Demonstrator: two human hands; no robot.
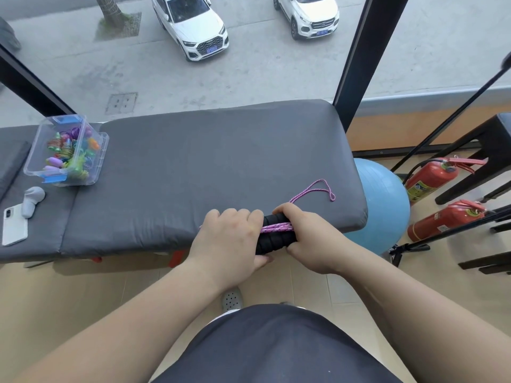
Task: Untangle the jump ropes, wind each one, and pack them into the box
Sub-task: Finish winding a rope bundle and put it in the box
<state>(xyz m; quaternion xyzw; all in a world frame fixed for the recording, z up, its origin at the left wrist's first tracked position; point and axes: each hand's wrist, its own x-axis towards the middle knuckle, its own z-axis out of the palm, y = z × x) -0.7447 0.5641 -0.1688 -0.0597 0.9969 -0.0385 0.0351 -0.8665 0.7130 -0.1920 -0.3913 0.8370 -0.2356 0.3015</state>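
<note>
Left hand and right hand, knuckles up, both grip the black handles wound with pink rope

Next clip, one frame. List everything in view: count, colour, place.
bench: one, grey, across the middle
box: one, clear, bench's left end
packed ropes: several, multicoloured, inside the box
phone: one, white, bench's far left
gadget: one, grey, beside the phone
rope: one, pink, across the handles, loop trailing on bench
handles: seemingly two, black, between both hands
ball: one, blue, floor right of bench
fire extinguishers: two, red, floor at right
cars: two, white, outside the window
left hand: one, grips the handles' left end
right hand: one, grips their right end
</note>
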